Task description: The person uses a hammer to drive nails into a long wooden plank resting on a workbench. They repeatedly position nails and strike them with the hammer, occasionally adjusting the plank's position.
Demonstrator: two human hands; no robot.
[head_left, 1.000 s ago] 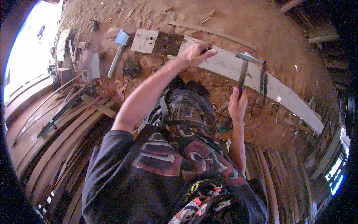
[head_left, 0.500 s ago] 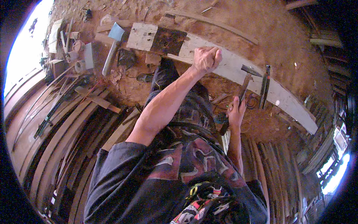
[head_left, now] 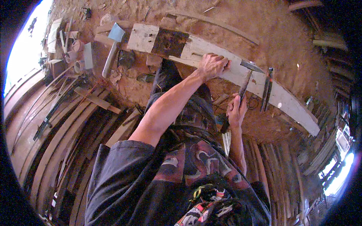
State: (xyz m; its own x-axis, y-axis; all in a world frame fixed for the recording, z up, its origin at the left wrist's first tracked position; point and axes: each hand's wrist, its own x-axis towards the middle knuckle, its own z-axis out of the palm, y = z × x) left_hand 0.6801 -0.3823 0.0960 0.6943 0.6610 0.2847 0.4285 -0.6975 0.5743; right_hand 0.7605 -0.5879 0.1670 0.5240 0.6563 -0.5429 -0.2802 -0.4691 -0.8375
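My left hand (head_left: 214, 66) is closed in a fist just over the long pale wooden plank (head_left: 296, 107). What sits inside the fist is hidden; a thin dark rod-like shape (head_left: 197, 54) shows at its left side, against the plank. My right hand (head_left: 236, 110) grips a hammer (head_left: 245, 83) by its handle, below the plank's near edge. The dark hammer head, tapered to the right, is over the plank, right of my left fist. Beside it, a dark long-handled tool like pincers (head_left: 267, 90) lies across the plank's near edge.
An axe with a light blue head (head_left: 117, 33) leans at the plank's left end. A dark square patch (head_left: 169, 42) marks the plank. A curved wooden strip (head_left: 218, 25) lies on the dirt beyond. Stacked boards (head_left: 68, 145) fill the lower left; more boards (head_left: 281, 169) lie lower right.
My left fist has shifted slightly right and down along the plank. The hammer has risen a little and turned, so its head now shows more side-on over the plank.
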